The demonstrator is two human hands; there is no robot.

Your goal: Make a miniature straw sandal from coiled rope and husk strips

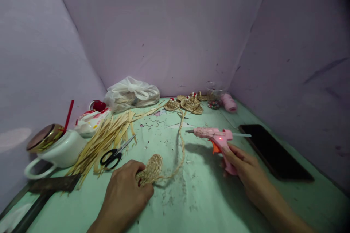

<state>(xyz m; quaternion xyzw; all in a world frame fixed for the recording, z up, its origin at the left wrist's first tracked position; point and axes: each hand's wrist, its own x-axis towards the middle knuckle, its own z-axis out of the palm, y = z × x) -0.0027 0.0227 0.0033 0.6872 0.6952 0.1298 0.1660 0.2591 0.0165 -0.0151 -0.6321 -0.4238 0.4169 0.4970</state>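
My left hand [125,185] is closed on a small oval piece of coiled straw braid [153,167] just above the table. From that piece a loose length of braid [182,149] curves away to the back. In my right hand [240,160] is a pink glue gun [212,133], gripped by its handle. Its metal nozzle points left, a red light glows on its side, and a clear glue stick [242,135] juts from its rear. Black-handled scissors [115,156] lie a little beyond my left hand.
Flat straw strips [109,131], a white cup [62,151] and a hammer [51,185] are at left. Behind are a plastic bag [133,94], woven straw pieces [191,105], a clear cup of beads [214,98] and pink thread [229,102]. A phone [273,151] lies at right.
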